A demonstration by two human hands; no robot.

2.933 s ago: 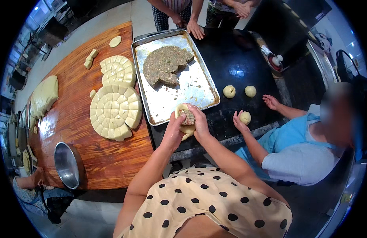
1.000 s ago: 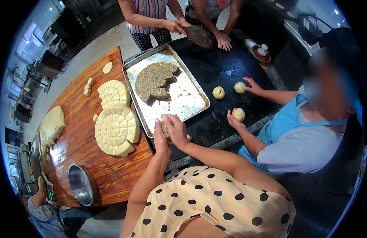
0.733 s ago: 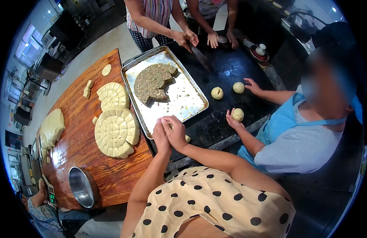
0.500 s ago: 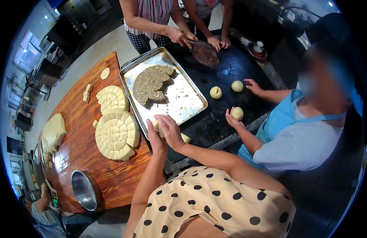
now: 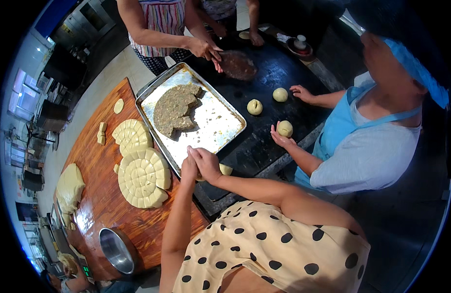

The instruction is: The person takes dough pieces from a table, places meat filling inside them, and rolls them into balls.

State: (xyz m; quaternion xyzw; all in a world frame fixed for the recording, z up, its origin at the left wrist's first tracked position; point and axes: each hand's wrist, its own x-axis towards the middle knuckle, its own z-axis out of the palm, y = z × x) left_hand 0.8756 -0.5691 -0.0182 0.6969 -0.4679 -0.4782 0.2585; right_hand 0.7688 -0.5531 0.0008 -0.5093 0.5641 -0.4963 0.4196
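Observation:
My left hand (image 5: 189, 170) and my right hand (image 5: 207, 166) press together over the near edge of a metal tray (image 5: 220, 108). Their fingers close round a dough ball (image 5: 200, 177); only a pale sliver of it shows below the palms, and the rest is hidden. A piece of pale dough (image 5: 225, 170) lies just right of my right hand. In the tray, beyond my fingertips, sits a thick slab of brown, speckled filling (image 5: 174, 110) with a ragged right side.
Cut dough rounds (image 5: 143, 178), a dough lump (image 5: 70, 188) and a steel bowl (image 5: 119, 250) occupy the wooden table (image 5: 96, 210). On the right, a co-worker's hand (image 5: 282, 139) holds a dough ball (image 5: 285, 128). Another person holds a dark brown flat piece (image 5: 237, 65) across the black table.
My hands have closed from a cupped pose, hiding the speckled filling seen between them. The view has shifted. A far co-worker's hands have moved apart, and a pale disc now shows there.

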